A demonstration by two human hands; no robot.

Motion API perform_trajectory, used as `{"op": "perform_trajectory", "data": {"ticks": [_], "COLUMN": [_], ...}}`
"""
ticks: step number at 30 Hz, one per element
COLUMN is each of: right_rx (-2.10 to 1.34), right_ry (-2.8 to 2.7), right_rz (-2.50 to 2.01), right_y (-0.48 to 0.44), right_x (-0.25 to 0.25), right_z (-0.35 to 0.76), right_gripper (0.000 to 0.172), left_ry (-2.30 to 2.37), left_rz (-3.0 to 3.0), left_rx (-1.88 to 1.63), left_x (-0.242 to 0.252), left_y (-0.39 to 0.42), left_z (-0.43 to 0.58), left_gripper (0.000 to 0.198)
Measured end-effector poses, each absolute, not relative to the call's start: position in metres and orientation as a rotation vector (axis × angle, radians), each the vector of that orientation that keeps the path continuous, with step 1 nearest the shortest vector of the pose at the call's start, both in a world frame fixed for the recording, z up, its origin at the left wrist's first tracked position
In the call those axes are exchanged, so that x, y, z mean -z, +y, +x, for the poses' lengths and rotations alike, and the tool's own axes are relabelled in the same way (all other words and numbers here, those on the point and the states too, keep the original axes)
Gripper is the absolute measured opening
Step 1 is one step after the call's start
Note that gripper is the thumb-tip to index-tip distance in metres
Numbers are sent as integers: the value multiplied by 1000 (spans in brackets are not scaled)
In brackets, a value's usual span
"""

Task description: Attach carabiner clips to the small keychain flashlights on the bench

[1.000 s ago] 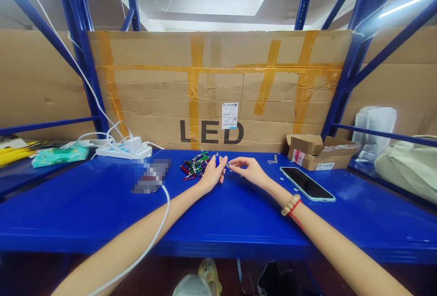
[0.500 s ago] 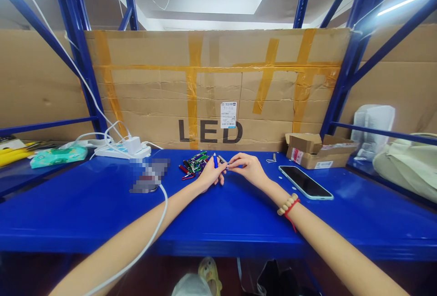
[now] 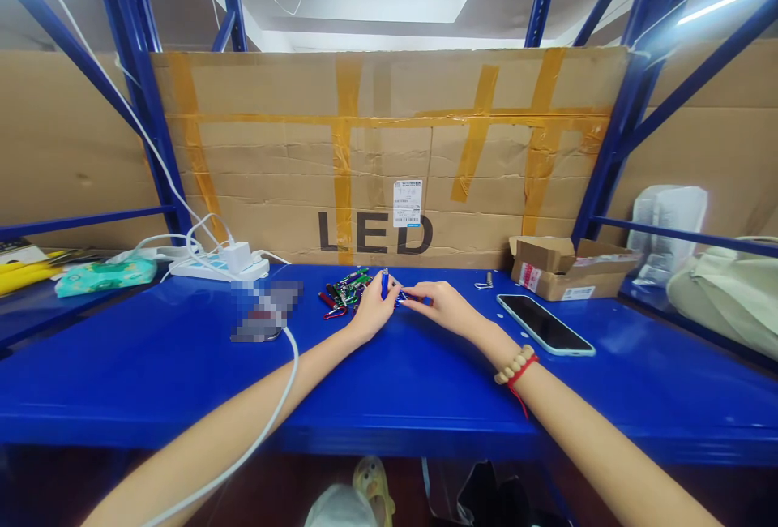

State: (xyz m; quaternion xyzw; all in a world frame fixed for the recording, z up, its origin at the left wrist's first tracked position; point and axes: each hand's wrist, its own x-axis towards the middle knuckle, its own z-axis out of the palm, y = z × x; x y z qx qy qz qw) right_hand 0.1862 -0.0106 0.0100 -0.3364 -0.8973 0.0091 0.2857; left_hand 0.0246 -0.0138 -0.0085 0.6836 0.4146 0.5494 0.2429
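Near the back middle of the blue table, my left hand is closed on a small blue cylinder that stands upright between its fingers. Just right of it, my right hand pinches a small blue and silvery piece, whose exact shape is too small to tell. The fingertips of both hands nearly meet there. Left of my left hand lies a pile of small metallic pieces in green, red, black and purple, partly hidden by that hand.
A phone and an open cardboard box lie to the right. Behind my right hand is a small metal clip. On the left are a white power strip, a tissue pack and a white cable.
My left hand has turned slightly, and fewer of its fingers show below. The silvery piece between the hands has shifted, and a blue piece now shows at my right fingertips.
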Motion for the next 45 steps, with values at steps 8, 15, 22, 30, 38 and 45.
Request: {"op": "perform_trajectory", "data": {"ticks": [8, 15, 22, 30, 38, 45], "right_rx": [10, -2, -2, -47, -194, -667], "right_ry": [-2512, -2346, -2171, -2145, -1990, -1925], "right_rz": [-834, -806, -811, -819, -892, -975], "right_y": [-12, -10, -9, -7, -2, -5], "right_x": [-5, 5, 11, 9, 5, -1], "right_z": [183, 176, 171, 170, 179, 178], "right_gripper": [21, 25, 31, 37, 39, 43], "left_ry": [1242, 1267, 1321, 1463, 1537, 1488], "left_rz": [2111, 2196, 2242, 2288, 2217, 2012], "left_rx": [-1433, -1446, -1458, -1323, -1251, -1414], "left_x": [10, 10, 9, 10, 7, 10], "left_y": [-14, -14, -14, -12, -16, -10], "left_z": [21, 20, 21, 19, 17, 15], "left_gripper": [19, 18, 18, 12, 22, 23]}}
